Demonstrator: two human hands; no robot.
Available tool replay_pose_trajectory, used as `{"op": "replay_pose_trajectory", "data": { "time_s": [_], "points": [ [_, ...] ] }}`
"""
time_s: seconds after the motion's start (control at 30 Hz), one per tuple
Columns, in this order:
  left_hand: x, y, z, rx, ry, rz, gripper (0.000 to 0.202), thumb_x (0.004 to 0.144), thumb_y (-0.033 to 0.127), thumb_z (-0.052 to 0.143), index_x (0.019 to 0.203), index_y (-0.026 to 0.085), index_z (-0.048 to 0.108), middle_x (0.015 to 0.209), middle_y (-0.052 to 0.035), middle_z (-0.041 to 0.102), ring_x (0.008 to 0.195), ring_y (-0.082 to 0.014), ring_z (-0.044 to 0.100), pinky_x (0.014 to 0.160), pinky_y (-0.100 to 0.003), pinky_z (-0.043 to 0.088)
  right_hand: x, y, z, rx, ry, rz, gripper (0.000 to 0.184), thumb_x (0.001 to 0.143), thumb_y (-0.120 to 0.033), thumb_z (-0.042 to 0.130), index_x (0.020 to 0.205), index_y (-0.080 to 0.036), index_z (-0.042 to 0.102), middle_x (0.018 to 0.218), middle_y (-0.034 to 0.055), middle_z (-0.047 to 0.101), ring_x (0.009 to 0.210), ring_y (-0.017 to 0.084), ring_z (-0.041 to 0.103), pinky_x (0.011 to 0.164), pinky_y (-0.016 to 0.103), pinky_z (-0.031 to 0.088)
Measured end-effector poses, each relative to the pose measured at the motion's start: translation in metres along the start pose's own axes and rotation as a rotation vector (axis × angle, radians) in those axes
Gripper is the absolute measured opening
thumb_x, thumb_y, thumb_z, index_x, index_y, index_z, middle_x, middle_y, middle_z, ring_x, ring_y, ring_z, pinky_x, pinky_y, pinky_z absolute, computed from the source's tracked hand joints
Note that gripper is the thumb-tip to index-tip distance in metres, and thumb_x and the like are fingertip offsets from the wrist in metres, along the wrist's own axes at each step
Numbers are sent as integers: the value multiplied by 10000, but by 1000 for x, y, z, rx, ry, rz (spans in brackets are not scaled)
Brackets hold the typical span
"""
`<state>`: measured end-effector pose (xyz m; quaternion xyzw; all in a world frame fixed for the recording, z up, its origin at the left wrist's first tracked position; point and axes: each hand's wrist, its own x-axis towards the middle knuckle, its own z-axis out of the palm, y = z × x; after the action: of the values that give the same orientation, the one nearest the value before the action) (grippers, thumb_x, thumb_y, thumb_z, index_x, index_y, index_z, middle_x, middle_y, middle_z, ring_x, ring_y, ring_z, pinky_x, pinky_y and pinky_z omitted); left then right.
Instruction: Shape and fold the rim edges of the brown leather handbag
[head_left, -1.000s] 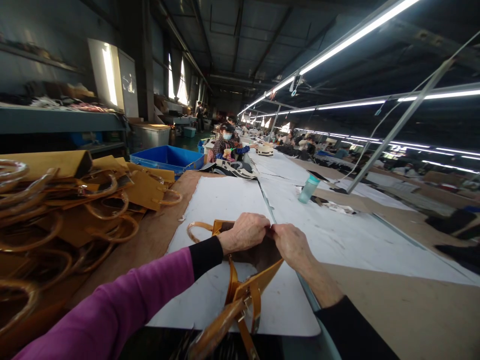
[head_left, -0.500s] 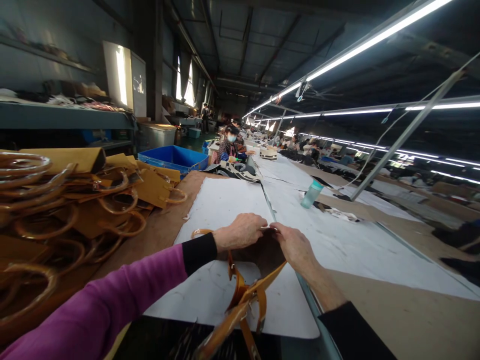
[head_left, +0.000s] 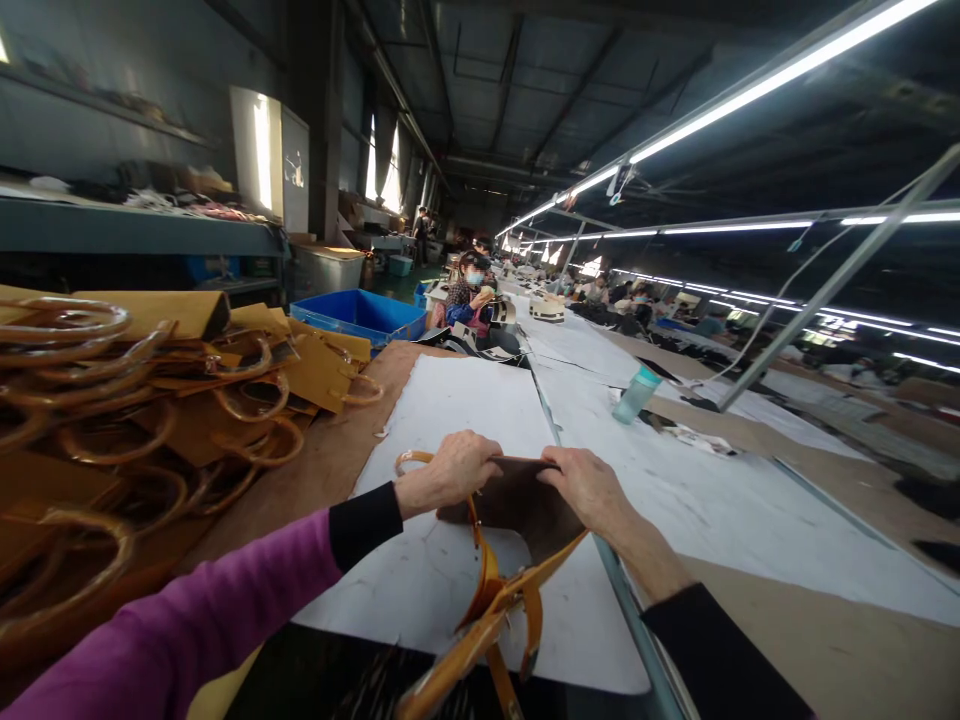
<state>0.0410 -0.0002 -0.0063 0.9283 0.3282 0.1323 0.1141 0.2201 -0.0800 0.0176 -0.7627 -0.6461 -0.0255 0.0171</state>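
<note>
A tan handbag panel (head_left: 529,515) with a dark brown inner side stands tilted over the white table sheet. My left hand (head_left: 452,470) pinches its upper edge near the left end. Farther right along the same edge, my right hand (head_left: 589,488) grips it between thumb and fingers. A tan handle (head_left: 446,665) wrapped in clear film reaches toward me, joined by buckled straps (head_left: 532,625). Part of a second handle (head_left: 411,458) shows beyond my left wrist. My hands cover the panel's top corners.
Tan bag panels with film-wrapped handles (head_left: 255,395) are heaped on the left. Behind them stands a blue bin (head_left: 367,318). A teal bottle (head_left: 637,393) is on the table to the right, near a slanted metal pole (head_left: 832,285). A masked co-worker (head_left: 469,295) sits farther off.
My hands have spread apart along the panel's edge, the left one moving left. More of the brown inner side shows. The co-worker has raised a hand.
</note>
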Motion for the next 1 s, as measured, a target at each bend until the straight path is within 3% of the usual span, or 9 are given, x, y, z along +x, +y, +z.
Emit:
{"op": "replay_pose_trajectory", "data": {
  "time_s": [0.17,0.33,0.5,0.77,1.0],
  "points": [
    [8,0,-5,11,-12,6,241,860,311,484,791,176,671,715,-63,667,728,-205,623,602,-253,400,9,-1,2,22,15,-37,185,838,-314,494,725,-243,622,727,19,636,786,192,567,614,280,279],
    [17,3,-1,14,-30,15,246,861,292,475,808,165,678,709,-84,669,716,-219,625,605,-267,411,12,-5,3,93,21,-91,232,871,-319,444,827,-289,669,774,-1,659,786,180,566,651,280,305],
    [23,3,2,-32,-50,20,215,838,282,494,803,188,683,736,-46,675,690,-173,604,593,-236,390,17,-9,6,211,-2,-131,224,855,-304,455,848,-311,679,771,-38,660,752,137,561,653,247,329],
    [18,8,0,-129,-19,-34,239,836,261,468,764,179,681,621,-17,623,567,-123,510,532,-219,311,19,-8,8,295,19,-104,195,804,-308,495,761,-275,682,705,-19,632,716,150,532,634,259,315],
    [4,-9,-10,-177,-65,18,209,805,282,513,803,189,700,656,-10,634,584,-116,481,564,-204,325,8,-8,6,356,-13,-102,239,831,-377,465,731,-276,657,633,-48,579,650,126,515,609,243,324]
  ]
}}
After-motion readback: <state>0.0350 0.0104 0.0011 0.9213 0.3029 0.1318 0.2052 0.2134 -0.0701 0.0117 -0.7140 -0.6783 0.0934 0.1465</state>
